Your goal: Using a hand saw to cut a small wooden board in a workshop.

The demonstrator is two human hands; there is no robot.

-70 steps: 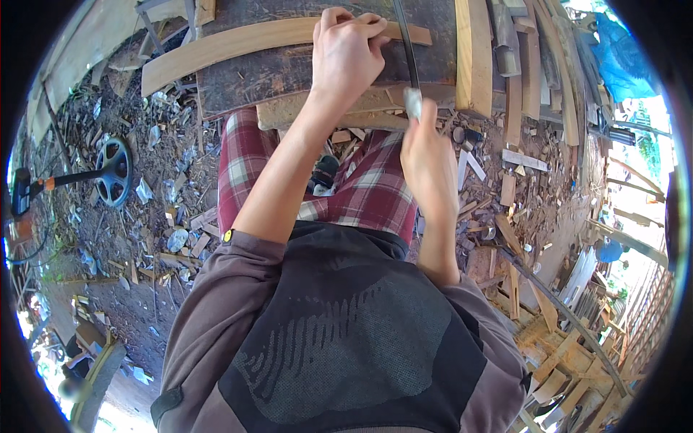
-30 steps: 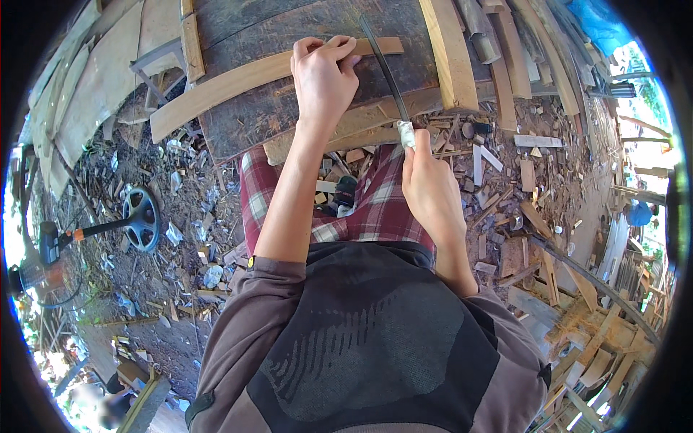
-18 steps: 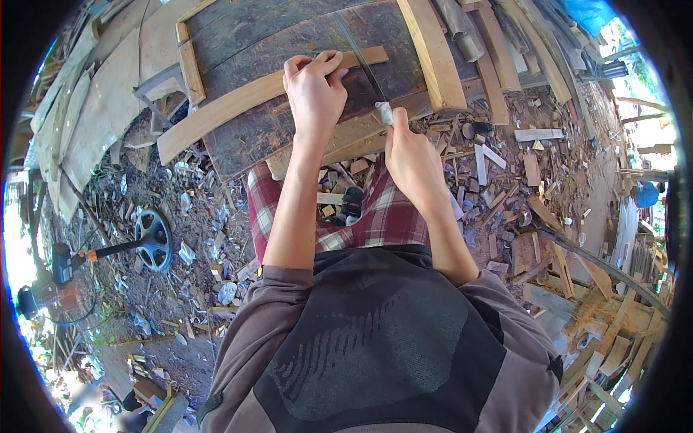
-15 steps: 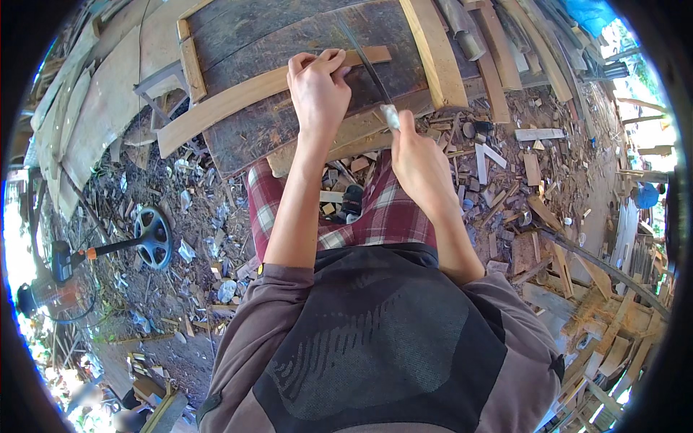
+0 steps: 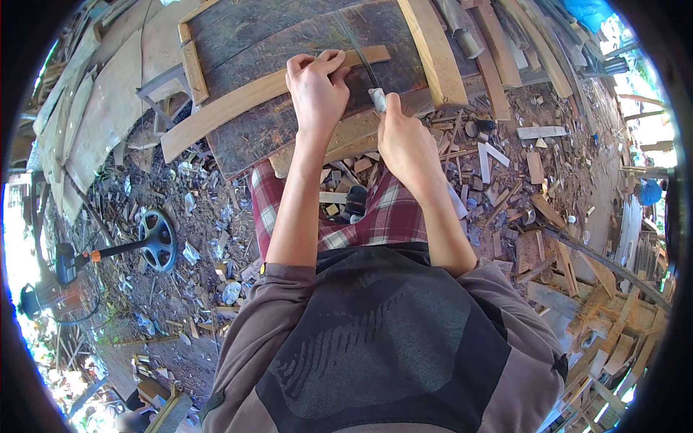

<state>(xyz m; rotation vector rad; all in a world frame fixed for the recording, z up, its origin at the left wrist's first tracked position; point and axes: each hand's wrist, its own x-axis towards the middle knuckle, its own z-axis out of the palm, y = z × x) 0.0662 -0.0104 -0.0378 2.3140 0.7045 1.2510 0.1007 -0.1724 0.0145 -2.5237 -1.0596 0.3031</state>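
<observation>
Littered ground (image 5: 204, 231), dark worktop (image 5: 289, 45), wooden strip (image 5: 238, 103)

Open tabletop (image 5: 289, 32) lies beyond the wooden strip (image 5: 225, 110) — a thick plank (image 5: 436, 61) blocks its right.

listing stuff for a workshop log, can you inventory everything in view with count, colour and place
wooden strip: one, light brown, across the bench
long narrow tool: one, dark with white grip, crossing the strip
bench: one, dark brown, top centre
thick beam: one, pale yellow, bench's right side
boards: several, brown, upper right
wheel-like part on a shaft: one, black, left
sheets: several, greyish tan, upper left
tarp-like material: one, blue, top right
wood scraps: many, mostly tan, on the ground
plaid legwear: one, maroon and white, below the bench
left hand: one, bare, fingers on the strip
right hand: one, bare, fingers around the grip
</observation>
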